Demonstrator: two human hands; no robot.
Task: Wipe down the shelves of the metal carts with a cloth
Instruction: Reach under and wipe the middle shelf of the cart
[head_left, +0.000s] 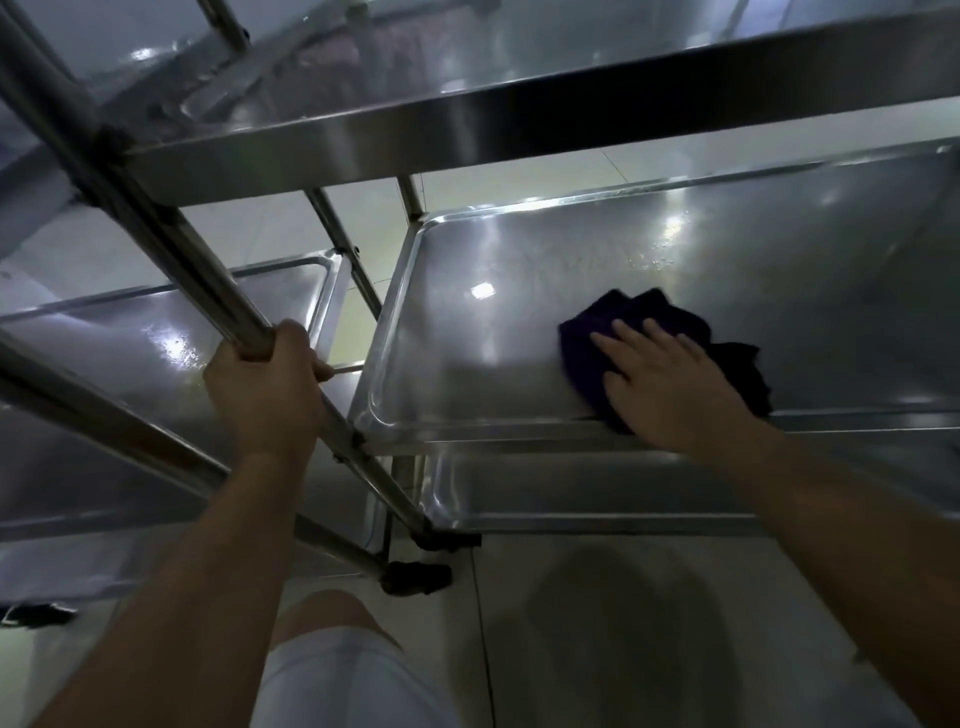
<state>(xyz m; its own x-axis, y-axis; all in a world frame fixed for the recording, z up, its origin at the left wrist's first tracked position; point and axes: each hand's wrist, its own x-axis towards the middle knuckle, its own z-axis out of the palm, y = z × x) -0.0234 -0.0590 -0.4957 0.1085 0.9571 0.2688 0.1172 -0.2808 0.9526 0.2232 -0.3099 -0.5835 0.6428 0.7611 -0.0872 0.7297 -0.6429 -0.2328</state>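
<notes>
A dark purple cloth lies bunched on the middle shelf of a steel cart, near the shelf's front edge. My right hand presses flat on the cloth with straight fingers spread. My left hand grips the cart's slanted corner post just above the middle shelf's front left corner. The top shelf crosses above, and a bottom shelf shows below. Water drops glint on the middle shelf's far part.
A second steel cart stands close on the left, its shelves level with this one's. Black caster wheels sit on the pale tiled floor. My knee in light shorts is below. A dark item lies at the far left.
</notes>
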